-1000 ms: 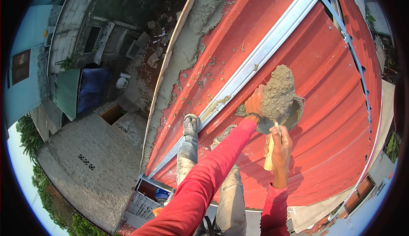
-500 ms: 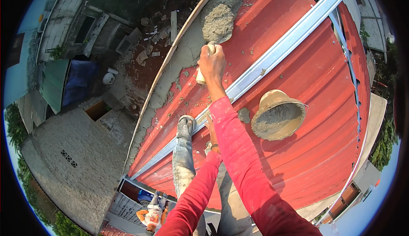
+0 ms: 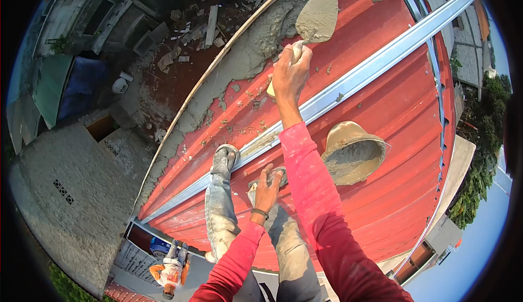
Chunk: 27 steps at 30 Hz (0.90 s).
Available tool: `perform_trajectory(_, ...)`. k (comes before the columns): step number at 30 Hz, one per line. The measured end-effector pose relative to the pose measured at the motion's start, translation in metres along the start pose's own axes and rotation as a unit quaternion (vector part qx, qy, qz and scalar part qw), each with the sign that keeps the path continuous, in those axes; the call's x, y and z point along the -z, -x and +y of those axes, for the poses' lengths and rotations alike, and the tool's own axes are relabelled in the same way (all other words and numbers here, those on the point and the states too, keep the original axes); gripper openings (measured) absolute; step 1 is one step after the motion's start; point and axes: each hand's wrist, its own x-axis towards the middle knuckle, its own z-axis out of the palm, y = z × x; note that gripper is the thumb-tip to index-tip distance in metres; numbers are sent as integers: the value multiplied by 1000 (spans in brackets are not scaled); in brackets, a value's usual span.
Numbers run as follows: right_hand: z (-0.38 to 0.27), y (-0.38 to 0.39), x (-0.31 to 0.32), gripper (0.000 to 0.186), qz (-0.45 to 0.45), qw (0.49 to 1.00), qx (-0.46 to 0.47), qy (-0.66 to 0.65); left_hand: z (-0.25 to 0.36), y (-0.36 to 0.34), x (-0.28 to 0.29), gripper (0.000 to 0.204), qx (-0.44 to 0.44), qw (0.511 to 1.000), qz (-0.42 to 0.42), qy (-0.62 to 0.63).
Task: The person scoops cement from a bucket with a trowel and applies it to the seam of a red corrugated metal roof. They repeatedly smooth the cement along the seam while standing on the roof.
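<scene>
Your right hand (image 3: 290,74): wrapped round pale handle (image 3: 297,50) of grey leaf-shaped trowel (image 3: 318,14), left of long silver metal beam (image 3: 376,63) | left hand (image 3: 265,194): half-open, seems empty | trowel: likely stiff, blade-heavy; grip handle

Trowel (image 3: 317,19), freed of its earlier mortar heap, is being pointed nearer one o'clock by the right hand (image 3: 290,76).

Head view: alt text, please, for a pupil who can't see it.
The right hand holds a trowel near grey mortar edging a red corrugated roof. The left hand is near the feet; a bucket containing mortar sits to the right.
</scene>
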Motion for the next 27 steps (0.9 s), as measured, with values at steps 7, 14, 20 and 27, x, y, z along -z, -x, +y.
perform_trajectory(7,-41,-89,-20,46,-69,994,-86,-24,25,0,2,48,-4,999,-30,12)
perform_trajectory(14,-11,-4,-61,43,-118,983,-128,62,-54,1,-8,48,-76,993,-50,-79)
perform_trajectory(20,52,120,-76,37,-116,989,-68,66,-95,9,-13,47,-113,992,-64,-4)
perform_trajectory(27,-3,-32,-29,44,-72,996,-53,23,2,14,6,47,21,995,-76,-64)
